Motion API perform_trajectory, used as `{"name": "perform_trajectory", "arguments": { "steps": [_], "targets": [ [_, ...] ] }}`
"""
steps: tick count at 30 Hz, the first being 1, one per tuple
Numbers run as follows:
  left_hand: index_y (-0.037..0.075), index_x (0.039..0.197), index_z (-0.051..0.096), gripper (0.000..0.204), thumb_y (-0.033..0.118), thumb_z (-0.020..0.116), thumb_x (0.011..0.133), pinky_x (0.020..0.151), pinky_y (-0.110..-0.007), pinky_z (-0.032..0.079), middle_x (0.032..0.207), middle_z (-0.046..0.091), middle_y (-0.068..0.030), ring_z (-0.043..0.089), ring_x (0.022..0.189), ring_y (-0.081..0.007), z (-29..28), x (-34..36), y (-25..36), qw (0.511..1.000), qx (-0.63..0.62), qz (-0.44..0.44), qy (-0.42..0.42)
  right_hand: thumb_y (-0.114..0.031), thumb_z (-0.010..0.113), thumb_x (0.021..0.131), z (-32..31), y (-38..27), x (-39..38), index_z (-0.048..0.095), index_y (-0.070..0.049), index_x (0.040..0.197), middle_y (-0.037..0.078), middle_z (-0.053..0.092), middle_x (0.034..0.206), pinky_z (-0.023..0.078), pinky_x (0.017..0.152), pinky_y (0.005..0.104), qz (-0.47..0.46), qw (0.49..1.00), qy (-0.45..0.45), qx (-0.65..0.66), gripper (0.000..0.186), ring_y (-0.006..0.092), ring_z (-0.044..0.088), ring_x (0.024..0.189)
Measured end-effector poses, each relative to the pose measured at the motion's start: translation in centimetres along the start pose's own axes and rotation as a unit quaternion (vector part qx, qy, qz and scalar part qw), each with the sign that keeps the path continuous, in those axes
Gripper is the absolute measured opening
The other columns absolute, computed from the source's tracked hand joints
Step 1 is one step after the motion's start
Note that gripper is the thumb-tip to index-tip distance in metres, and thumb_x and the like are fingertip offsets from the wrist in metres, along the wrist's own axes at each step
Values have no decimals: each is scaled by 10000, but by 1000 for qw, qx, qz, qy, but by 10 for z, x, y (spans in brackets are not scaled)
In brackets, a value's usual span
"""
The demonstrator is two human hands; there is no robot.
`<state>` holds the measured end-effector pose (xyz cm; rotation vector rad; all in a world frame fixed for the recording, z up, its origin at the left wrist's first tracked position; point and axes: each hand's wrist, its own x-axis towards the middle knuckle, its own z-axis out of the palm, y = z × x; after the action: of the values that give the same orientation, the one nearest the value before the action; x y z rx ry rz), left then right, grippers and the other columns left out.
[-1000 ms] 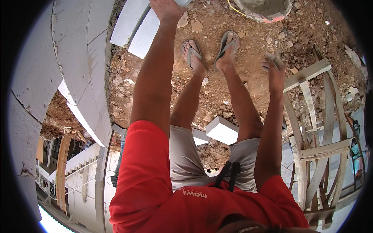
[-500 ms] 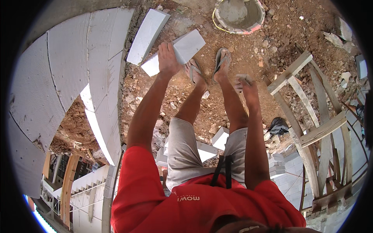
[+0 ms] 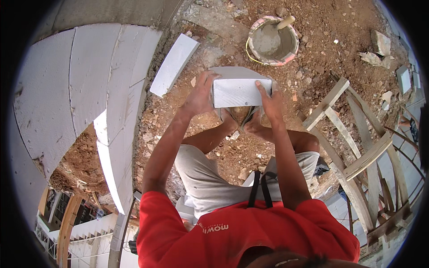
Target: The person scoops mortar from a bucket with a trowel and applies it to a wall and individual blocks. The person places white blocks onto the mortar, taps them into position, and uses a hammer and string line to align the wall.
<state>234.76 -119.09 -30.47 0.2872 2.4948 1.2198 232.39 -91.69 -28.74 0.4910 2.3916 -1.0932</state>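
Observation:
A pale grey building block (image 3: 237,94) is held up in front of my shins, one flat side turned toward me. My left hand (image 3: 201,95) grips its left end. At the right end my right hand (image 3: 272,105) clasps it, the thumb lying on the near face and the other fingers mostly hidden. Another pale block (image 3: 174,65) lies on the dirt to the left of it, near the block wall (image 3: 91,73). Beyond the held block stands a bucket (image 3: 271,61) of grey mortar, with a wooden handle (image 3: 286,22) sticking out over its rim.
A wooden trestle-like frame (image 3: 367,161) stands on the right. Stone chunks (image 3: 380,43) and another pale block (image 3: 403,79) lie at the far right. The wall has an opening showing reddish soil (image 3: 80,158). Loose stones litter the ground around my sandals.
The block under my left hand has come up off the ground and turned. My right hand has moved up and left to hold its other end. My knees have spread apart.

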Motion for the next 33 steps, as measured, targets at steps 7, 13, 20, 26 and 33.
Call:
{"name": "perform_trajectory", "arguments": {
  "steps": [7,13,20,26,33],
  "targets": [
    [63,1448,412,905,68,849,656,1167,-464,425,1460,437,-201,447,1392,-422,24,47,-50,990,76,49,-107,-550,744,906,-6,69,55,584,-3,1320,198,671,1138,539,912,430,47,988,-145,0,704,287,679,998],
    [68,1493,357,964,54,851,665,1177,-463,402,1485,460,-216,452,1403,-426,8,42,-52,987,76,-13,-138,-378,774,915,-49,86,184,737,-6,948,82,726,862,524,723,318,-66,988,-7,138,375,121,657,775],
    [73,1534,326,965,103,836,715,1153,-475,425,1499,466,-254,466,1400,-440,7,54,-39,982,89,-58,-154,-466,786,811,-57,86,407,654,-60,1325,245,702,1245,520,1014,460,-157,944,275,-97,669,389,661,1195],
    [90,1594,248,1126,195,902,684,1176,-449,413,1538,451,-232,466,1415,-419,2,47,-42,976,149,-80,-140,-502,772,808,-22,67,391,685,-43,1292,222,711,1249,529,1016,476,-136,946,252,-154,672,396,661,1207],
    [90,1547,299,1109,150,925,634,1151,-444,428,1466,538,-224,522,1374,-405,-2,63,-37,985,59,-95,-135,-332,706,788,-15,142,306,751,10,1158,243,722,1199,551,959,432,-8,949,-104,-299,506,402,702,1119]
  ]
}}
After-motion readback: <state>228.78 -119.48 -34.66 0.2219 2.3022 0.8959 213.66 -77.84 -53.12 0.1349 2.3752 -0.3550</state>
